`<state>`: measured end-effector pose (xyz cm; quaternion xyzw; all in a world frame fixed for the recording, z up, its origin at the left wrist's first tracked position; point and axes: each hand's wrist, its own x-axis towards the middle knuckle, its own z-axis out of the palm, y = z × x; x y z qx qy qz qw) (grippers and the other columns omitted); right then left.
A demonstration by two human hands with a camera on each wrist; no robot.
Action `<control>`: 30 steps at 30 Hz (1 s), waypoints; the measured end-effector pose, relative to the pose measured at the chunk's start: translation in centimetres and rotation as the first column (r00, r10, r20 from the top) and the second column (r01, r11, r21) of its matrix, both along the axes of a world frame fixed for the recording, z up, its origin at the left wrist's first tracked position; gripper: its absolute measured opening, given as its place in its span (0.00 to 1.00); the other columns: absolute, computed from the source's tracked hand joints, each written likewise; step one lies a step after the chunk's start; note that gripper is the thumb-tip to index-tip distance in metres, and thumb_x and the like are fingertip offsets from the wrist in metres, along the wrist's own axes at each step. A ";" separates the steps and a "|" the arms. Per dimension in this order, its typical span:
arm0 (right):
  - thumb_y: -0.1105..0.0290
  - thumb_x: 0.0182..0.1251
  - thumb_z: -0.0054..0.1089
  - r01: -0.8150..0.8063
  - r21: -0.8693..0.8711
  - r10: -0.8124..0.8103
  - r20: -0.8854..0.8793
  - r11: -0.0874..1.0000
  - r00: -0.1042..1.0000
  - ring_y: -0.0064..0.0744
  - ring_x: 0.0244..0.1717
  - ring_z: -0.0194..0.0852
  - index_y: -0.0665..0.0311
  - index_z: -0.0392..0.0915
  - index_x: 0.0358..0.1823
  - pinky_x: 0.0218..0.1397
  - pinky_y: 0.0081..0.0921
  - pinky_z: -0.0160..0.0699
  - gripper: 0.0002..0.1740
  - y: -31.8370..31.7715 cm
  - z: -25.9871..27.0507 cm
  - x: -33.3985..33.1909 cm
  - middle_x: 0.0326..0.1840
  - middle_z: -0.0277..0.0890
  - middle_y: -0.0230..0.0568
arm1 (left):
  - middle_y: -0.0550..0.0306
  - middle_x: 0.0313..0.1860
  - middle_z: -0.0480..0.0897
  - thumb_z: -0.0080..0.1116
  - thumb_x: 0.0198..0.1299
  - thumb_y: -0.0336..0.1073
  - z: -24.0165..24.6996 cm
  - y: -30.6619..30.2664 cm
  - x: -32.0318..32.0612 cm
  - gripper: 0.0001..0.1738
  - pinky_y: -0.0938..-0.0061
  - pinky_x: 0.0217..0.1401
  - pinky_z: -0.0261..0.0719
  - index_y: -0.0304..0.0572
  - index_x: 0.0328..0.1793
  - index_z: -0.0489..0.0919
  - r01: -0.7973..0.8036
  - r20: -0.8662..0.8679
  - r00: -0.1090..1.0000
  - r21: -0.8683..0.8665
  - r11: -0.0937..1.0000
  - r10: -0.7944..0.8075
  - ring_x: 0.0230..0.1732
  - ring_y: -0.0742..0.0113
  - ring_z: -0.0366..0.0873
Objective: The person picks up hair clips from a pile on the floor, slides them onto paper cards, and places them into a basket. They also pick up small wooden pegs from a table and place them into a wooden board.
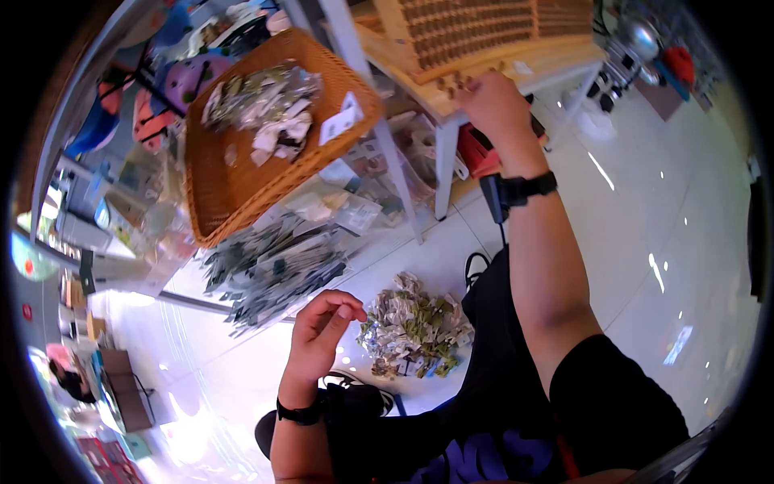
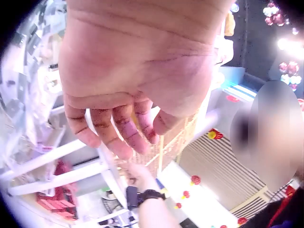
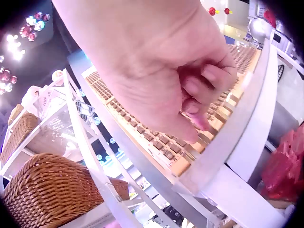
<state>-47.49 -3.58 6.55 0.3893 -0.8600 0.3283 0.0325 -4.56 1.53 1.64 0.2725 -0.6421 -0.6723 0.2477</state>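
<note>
My right hand (image 1: 493, 101) reaches to the near corner of a wooden table (image 1: 556, 58), fingertips right at some small brown pieces (image 1: 448, 84). In the right wrist view, its thumb and forefinger come close together over the end of a wooden rack (image 3: 142, 133) with rows of small brown pieces, the other fingers curled under the palm. I cannot tell whether a piece is between the fingertips. My left hand (image 1: 316, 335) hangs in the air, fingers loosely bent and holding nothing, beside a heap of small wrapped packets (image 1: 411, 331) on the floor.
A wicker basket (image 1: 234, 198) with more packets stands left of the table. Below it lie many flat grey-green packets (image 1: 274, 266). The table's white leg (image 1: 446, 165) and a red item (image 1: 477, 152) are under my right arm. My shoes (image 1: 355, 391) flank the heap.
</note>
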 end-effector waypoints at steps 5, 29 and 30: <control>0.55 0.66 0.72 -0.088 -0.113 0.078 -0.091 0.990 0.993 0.52 0.40 0.90 0.60 0.91 0.45 0.46 0.43 0.86 0.17 0.9 2.9 1.9 0.39 0.89 0.54 | 0.42 0.52 0.86 0.57 0.74 0.46 8.8 3.2 -0.7 0.22 0.59 0.66 0.77 0.31 0.56 0.84 0.173 -0.383 0.898 -0.149 0.974 -0.218 0.56 0.49 0.83; 0.54 0.74 0.64 -0.432 0.857 0.901 -0.080 0.280 0.427 0.56 0.69 0.79 0.59 0.74 0.75 0.72 0.45 0.77 0.32 -15.9 12.6 29.3 0.70 0.80 0.55 | 0.38 0.50 0.81 0.63 0.71 0.47 16.1 11.3 3.7 0.21 0.74 0.43 0.80 0.30 0.46 0.84 0.136 -0.983 -0.168 -0.099 0.986 -0.075 0.39 0.62 0.80; 0.54 0.74 0.64 -0.408 0.873 0.888 -0.059 0.267 0.455 0.56 0.69 0.79 0.58 0.74 0.76 0.72 0.46 0.77 0.33 -16.5 12.5 29.2 0.70 0.80 0.55 | 0.39 0.50 0.81 0.62 0.71 0.47 16.4 11.0 3.9 0.20 0.75 0.42 0.79 0.31 0.45 0.84 0.070 -0.981 -0.162 -0.119 0.990 -0.107 0.38 0.64 0.79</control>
